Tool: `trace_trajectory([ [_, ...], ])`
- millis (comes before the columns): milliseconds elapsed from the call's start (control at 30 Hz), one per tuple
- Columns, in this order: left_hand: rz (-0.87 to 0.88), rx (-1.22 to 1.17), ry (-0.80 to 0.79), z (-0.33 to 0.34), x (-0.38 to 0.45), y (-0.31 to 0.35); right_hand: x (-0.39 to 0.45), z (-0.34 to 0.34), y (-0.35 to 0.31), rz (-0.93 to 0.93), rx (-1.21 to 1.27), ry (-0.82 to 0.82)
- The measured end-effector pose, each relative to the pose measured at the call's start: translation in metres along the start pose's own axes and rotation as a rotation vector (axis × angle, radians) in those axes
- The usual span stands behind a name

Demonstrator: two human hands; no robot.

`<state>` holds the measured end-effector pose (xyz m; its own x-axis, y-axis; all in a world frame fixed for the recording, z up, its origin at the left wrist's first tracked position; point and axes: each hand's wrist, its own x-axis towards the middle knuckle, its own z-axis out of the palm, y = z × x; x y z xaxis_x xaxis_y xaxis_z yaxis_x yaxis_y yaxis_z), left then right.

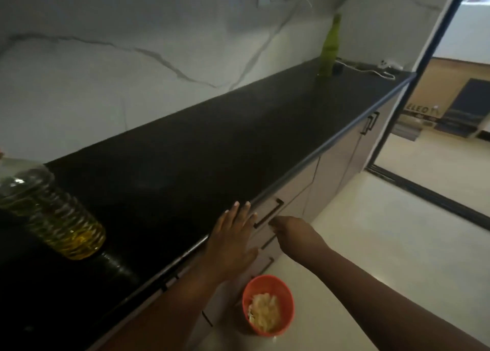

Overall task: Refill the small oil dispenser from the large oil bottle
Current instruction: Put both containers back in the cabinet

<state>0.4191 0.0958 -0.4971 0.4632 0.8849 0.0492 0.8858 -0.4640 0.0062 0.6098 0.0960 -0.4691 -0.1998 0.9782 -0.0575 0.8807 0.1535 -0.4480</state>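
Observation:
A large clear ribbed oil bottle (50,213) stands on the black counter (212,149) at the left, with yellow oil low in its base. Far down the counter by the wall stands a slim green bottle (330,49). My left hand (233,238) lies flat with fingers spread over the counter's front edge. My right hand (291,230) reaches to the black handle (269,213) of the top drawer, fingers curled just at it; whether they grip it I cannot tell.
An orange bin (267,304) with pale scraps stands on the floor below the drawers. A white cable and plug (379,71) lie at the counter's far end. A doorway with a dark frame (424,59) opens at the right.

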Motion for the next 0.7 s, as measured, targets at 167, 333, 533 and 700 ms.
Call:
trace_trajectory([
  [167, 0.152, 0.006, -0.126, 0.058, 0.002, 0.011, -0.018, 0.043, 0.033, 0.046, -0.092, -0.059],
  [333, 0.156, -0.129, -0.295, 0.112, -0.013, 0.007, -0.039, 0.093, 0.053, 0.05, -0.149, -0.241],
  [533, 0.043, -0.173, -0.468, 0.168, -0.028, 0.001, -0.063, 0.152, 0.086, 0.168, -0.118, -0.396],
  [700, 0.026, -0.146, -0.518, 0.22, -0.026, 0.003, -0.054, 0.199, 0.123, 0.222, -0.067, -0.465],
])
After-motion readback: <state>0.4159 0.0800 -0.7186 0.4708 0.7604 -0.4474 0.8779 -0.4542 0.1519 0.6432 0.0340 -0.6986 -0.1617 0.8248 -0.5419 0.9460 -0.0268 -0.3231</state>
